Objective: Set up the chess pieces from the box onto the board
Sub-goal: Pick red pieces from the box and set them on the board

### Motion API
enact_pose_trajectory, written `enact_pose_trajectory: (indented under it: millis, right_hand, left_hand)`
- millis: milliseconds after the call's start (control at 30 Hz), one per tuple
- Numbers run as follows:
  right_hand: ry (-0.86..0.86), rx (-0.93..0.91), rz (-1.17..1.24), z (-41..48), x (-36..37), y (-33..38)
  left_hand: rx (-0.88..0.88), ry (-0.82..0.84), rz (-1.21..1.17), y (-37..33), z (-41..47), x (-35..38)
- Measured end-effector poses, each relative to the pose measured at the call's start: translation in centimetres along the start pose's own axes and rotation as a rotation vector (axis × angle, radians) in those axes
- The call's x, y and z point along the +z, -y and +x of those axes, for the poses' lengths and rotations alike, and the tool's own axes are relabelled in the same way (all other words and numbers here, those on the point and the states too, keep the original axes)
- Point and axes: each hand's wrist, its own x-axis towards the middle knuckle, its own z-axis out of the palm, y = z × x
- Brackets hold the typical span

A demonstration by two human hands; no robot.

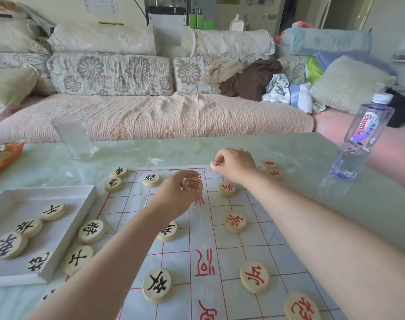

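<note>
The pale bench [289,153] carries a thin printed board [220,227], which looks soft enough to crease or slide. The white box [58,192] lies just beside the board's left edge, with four black-lettered discs [52,211] inside. The left hand [173,199] pinches a red-lettered piece [192,184] by its rim over the board's far half. The right hand [237,167] pinches a second red piece [217,163] at the far edge. The discs seem to be light, stiff, smooth wood, best gripped by the rim. Fingers cover the second piece's character, and the left forearm partly hides a black piece [168,232].
</note>
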Motion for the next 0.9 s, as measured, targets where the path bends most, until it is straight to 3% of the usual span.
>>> enact_pose_trajectory:
  millis: [200, 300, 433, 600, 900]
  right_hand:
    - [-0.021, 0.041, 0.001, -0.3, -0.2, -0.4]
    - [-0.023, 0.027, 0.122, -1.4, -2.3, -0.3]
    - [0.144, 0.052, 0.493, -3.6, -6.1, 0.1]
    - [0.364, 0.031, 0.685, -7.5, -10.2, 0.4]
    - [0.186, 0.078, 0.775, -13.7, -14.6, -3.1]
  left_hand:
    - [-0.022, 0.008, -0.064, -0.2, 0.3, -0.4]
    - [-0.002, 0.031, -0.110, -1.1, -0.1, -0.3]
    - [0.037, 0.058, -0.106, -3.3, -1.3, 0.1]
    - [0.034, 0.055, -0.125, -6.2, -3.0, 1.5]
    - [-0.040, 0.125, -0.468, -11.1, -6.5, 5.6]
